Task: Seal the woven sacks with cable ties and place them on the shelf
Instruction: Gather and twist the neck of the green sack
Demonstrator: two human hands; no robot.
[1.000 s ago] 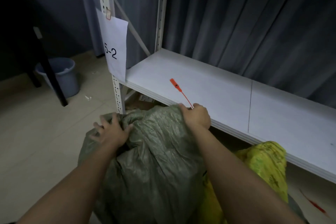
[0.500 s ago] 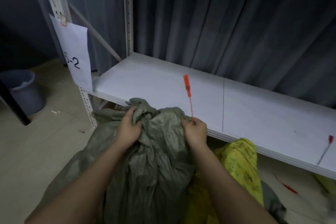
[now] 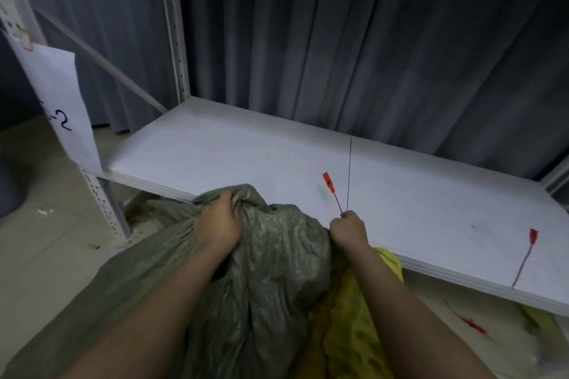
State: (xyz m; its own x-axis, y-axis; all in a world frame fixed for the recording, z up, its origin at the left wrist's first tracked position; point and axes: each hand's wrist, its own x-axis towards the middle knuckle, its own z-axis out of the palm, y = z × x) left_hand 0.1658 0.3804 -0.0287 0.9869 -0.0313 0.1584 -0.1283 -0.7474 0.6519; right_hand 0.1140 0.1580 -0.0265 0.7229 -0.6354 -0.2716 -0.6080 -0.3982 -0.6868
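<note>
Green woven sack (image 3: 271,280) bulges just near the white shelf (image 3: 246,157), mouth bunched upward. Left hand (image 3: 217,221) clenches the gathered neck; right hand (image 3: 349,229), to its right, grips sack fabric and the red cable tie (image 3: 332,191), which points up and far.

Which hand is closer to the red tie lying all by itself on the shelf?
The right hand. It grips the green sack's edge beside the shelf front, with the loose red tie further right. The left hand bunches the sack's top, much further away.
</note>
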